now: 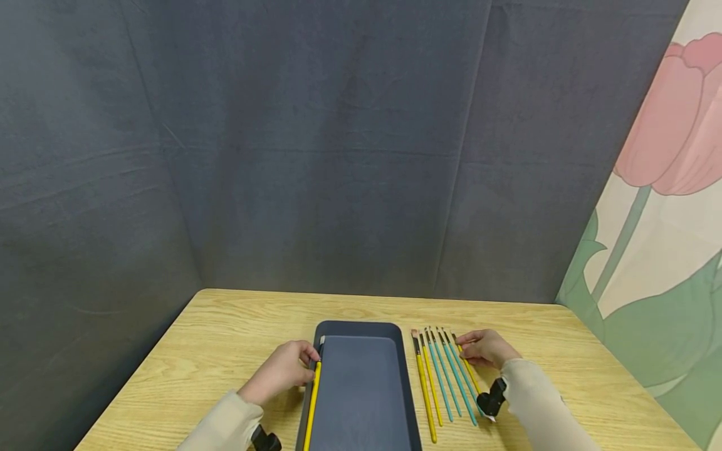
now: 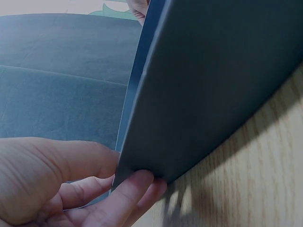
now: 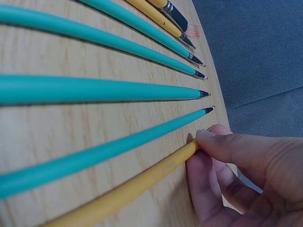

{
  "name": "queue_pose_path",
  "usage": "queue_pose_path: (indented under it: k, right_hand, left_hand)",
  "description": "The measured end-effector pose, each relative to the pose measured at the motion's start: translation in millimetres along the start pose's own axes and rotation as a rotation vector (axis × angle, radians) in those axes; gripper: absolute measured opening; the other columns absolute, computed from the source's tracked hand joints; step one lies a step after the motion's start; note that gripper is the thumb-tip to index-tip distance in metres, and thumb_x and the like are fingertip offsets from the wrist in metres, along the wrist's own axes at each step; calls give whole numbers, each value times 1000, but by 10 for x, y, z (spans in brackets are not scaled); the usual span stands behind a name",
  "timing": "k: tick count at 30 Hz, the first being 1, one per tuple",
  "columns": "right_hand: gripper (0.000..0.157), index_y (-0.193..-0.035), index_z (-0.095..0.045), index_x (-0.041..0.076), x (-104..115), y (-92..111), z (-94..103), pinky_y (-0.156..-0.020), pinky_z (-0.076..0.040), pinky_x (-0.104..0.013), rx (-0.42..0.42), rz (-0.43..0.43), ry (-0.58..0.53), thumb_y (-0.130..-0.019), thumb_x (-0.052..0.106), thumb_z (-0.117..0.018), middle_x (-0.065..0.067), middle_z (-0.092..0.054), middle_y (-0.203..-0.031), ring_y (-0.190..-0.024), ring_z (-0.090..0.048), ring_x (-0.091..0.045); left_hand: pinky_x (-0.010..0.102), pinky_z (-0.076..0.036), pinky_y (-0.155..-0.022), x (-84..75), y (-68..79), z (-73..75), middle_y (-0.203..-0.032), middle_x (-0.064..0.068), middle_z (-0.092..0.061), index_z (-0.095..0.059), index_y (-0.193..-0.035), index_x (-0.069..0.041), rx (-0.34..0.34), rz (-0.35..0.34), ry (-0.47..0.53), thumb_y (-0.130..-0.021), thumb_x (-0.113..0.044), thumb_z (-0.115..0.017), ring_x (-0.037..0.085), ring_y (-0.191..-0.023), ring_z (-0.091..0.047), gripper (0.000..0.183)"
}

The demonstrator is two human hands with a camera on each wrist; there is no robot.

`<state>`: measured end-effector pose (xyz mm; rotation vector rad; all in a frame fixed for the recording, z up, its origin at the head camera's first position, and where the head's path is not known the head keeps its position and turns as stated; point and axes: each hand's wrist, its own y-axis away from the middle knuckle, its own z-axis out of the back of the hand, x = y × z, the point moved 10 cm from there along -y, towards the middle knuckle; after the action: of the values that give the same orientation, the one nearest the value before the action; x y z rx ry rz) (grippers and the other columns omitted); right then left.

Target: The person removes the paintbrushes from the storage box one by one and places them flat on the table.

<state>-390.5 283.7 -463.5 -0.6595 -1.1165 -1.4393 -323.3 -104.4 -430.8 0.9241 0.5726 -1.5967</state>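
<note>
My left hand is at the left side of a dark grey tray. In the left wrist view its thumb and fingers grip the tray's rim from both sides. Along that left side, inside the tray, lies a yellow paintbrush with a pale tip. To the right of the tray, my right hand pinches another yellow paintbrush near its bristle end, low over the table. This brush is the rightmost of a row; its tip is hidden by the fingers.
Several teal paintbrushes lie side by side, with two more yellow paintbrushes nearest the tray. All rest on a wooden table. A dark grey cloth hangs behind it, and a tulip-patterned panel stands at the right.
</note>
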Motion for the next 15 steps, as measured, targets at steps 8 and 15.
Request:
queue_pose_path:
  k: [8, 15]
  right_hand:
    - [30, -114, -58, -14, -2, 4, 4, -64, -56, -27, -5, -7, 5, -84, -10, -63, -8, -67, -83, -72, -67, -13]
    - [29, -113, -59, -14, 5, 11, 4, -65, -57, -27, -4, -4, 3, -84, -10, -63, -8, -67, -83, -73, -67, -13]
  left_hand:
    - [28, -49, -53, -4, 3, 4, -83, 7, -56, -61, -98, -1, -1, -4, -9, -74, 7, -65, 14, -58, -55, 26]
    - [28, -49, -53, -11, 0, -1, -82, 7, -56, -61, -98, 0, 1, -12, -11, -74, 8, -65, 14, -58, -55, 25]
